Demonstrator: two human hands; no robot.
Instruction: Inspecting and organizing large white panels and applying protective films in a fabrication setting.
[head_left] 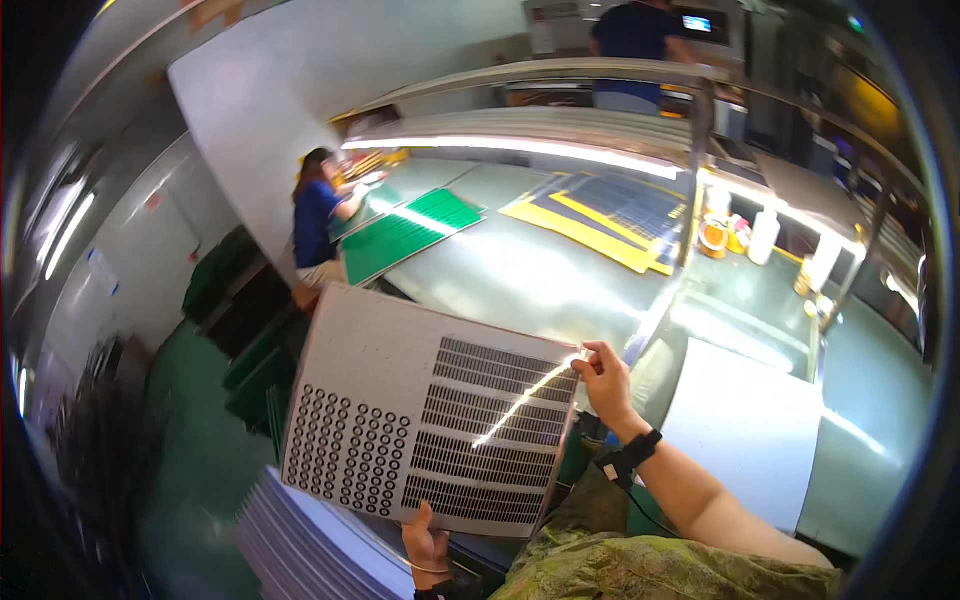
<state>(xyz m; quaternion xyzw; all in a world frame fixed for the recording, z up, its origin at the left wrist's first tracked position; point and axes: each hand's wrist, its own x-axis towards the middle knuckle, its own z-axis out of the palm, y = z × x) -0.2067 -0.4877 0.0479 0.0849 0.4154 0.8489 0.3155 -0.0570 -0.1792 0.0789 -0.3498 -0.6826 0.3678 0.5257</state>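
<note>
A large pale grey panel (375, 345), tilted in front of me, bears rows of dark rings on its left part and blocks of fine dark bars on its right. My left hand (425, 548) grips the panel's lower edge, its thumb on the printed face and the other fingers hidden behind. At the upper right corner, my right hand (606, 380) pinches the panel between thumb and fingers. A bright streak of reflected light crosses the barred part.
A stack of pale sheets (325, 550) lies below the panel. Green panels (410, 235) and yellow-edged dark sheets (590, 225) lie on the far worktable (500, 270). A white sheet (745, 430) and bottles (763, 237) are at right. A co-worker (318, 215) stands far left; another person (637, 50) is behind the rail.
</note>
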